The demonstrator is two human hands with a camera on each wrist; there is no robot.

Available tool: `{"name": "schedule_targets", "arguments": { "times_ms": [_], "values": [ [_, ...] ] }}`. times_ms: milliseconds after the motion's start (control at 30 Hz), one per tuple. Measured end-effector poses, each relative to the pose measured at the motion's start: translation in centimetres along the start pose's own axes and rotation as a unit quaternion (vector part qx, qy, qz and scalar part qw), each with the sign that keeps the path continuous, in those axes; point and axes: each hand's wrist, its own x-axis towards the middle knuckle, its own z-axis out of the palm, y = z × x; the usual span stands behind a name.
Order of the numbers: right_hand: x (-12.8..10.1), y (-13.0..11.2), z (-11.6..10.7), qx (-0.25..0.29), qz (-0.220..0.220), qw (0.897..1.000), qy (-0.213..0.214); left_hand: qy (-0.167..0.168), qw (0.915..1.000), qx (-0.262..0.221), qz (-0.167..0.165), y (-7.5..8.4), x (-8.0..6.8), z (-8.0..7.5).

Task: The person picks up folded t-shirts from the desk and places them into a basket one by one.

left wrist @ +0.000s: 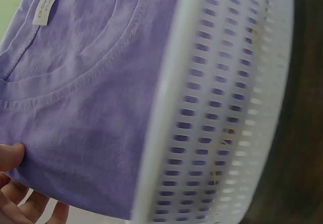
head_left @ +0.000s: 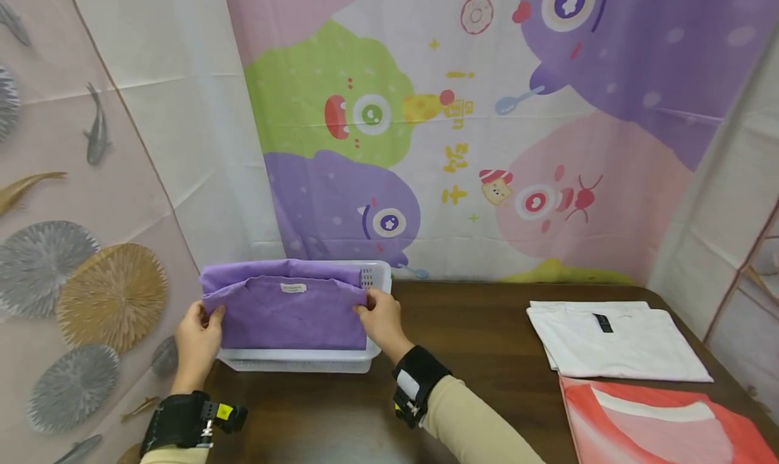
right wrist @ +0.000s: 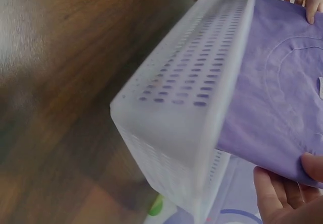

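Head view, lower left: left hand (head_left: 196,337) and right hand (head_left: 382,318) pinch shirt (head_left: 292,312) edges over basket (head_left: 341,358); best lowered level, folds flat.

A staged room: cartoon cloth backdrops (head_left: 462,126) behind a wooden table (head_left: 475,315).

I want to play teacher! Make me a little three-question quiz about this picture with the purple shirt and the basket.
1. True or false: both hands hold the folded purple cotton T-shirt.
2. What does the shirt sit in? A) white perforated plastic basket B) cardboard box C) metal bucket
3. Which folded garment lies on the dark wooden table to the right, just behind the red-and-white cloth?

Key
1. True: the left hand grips one side and the right hand grips the other.
2. A
3. The white folded T-shirt with a black neck label.
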Motion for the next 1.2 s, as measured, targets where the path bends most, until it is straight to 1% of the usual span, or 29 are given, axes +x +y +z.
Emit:
{"name": "schedule_targets", "arguments": {
  "times_ms": [167,333,467,700,833,1033,1200],
  "values": [
    [-0.1,0.8,0.6,-0.006,0.004,1.0,-0.005,-0.005,0.9998,0.018,-0.007,-0.7,-0.5,0.3],
    [-0.1,1.4,0.9,-0.02,0.005,1.0,-0.008,0.009,0.9993,0.035,0.009,-1.2,-0.6,0.6],
    [0.0,1.4,1.2,-0.025,0.009,0.999,-0.021,0.02,0.9984,0.051,0.011,-1.6,-0.8,0.6],
    [0.0,1.4,1.6,-0.035,0.004,0.999,-0.021,0.021,0.9969,0.07,0.03,-2.4,-0.7,0.8],
    [0.0,1.7,1.4,-0.031,0.013,0.999,-0.02,0.009,0.9958,0.082,0.038,-2.3,-0.7,1.2],
    [0.0,2.1,0.5,-0.014,0.039,0.999,-0.015,-0.021,0.9954,0.087,0.033,-2.0,-0.8,1.7],
    [0.3,2.7,-0.5,-0.002,0.075,0.997,0.003,-0.024,0.9953,0.084,0.042,-1.7,-0.6,2.7]
  ]
}}
